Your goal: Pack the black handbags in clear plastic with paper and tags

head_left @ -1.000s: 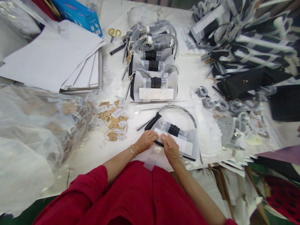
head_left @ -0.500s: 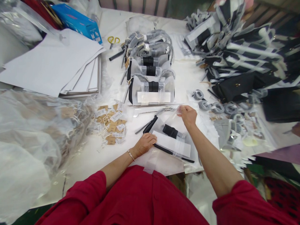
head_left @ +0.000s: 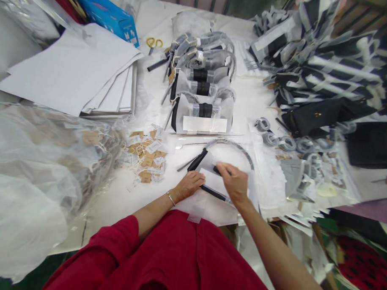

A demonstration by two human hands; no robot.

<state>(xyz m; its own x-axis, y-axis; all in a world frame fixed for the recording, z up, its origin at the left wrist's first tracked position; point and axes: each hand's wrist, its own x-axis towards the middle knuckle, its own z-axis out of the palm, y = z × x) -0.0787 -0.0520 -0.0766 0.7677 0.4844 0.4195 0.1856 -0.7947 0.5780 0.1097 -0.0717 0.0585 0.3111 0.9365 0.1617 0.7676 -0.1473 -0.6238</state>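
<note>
In front of me on the white table a black handbag (head_left: 214, 192), partly covered with translucent wrapping and a white strip, lies at a slant. My left hand (head_left: 191, 184) holds its left end at the near edge, fingers close together. Over the middle of the bag is my right hand (head_left: 235, 181), its fingers closed near the black strap piece; what they pinch, if anything, is hidden. Behind the bag a wrapped strap (head_left: 236, 145) curves in an arc. A row of wrapped bags (head_left: 204, 124) stands farther back.
Brown and white tags (head_left: 148, 159) lie left of the bag. Beyond them are clear plastic bags (head_left: 39, 180), a stack of white sheets (head_left: 73, 73) and a blue box (head_left: 113, 21). Rolled straps (head_left: 287, 144) and a heap of black bags (head_left: 324, 77) are on the right. Yellow-handled scissors (head_left: 154, 42) lie behind.
My right hand has moved left and toward me, from the raised wrapping at the bag's far right corner to its middle. The curved strap now shows behind it. My left hand stays on the bag.
</note>
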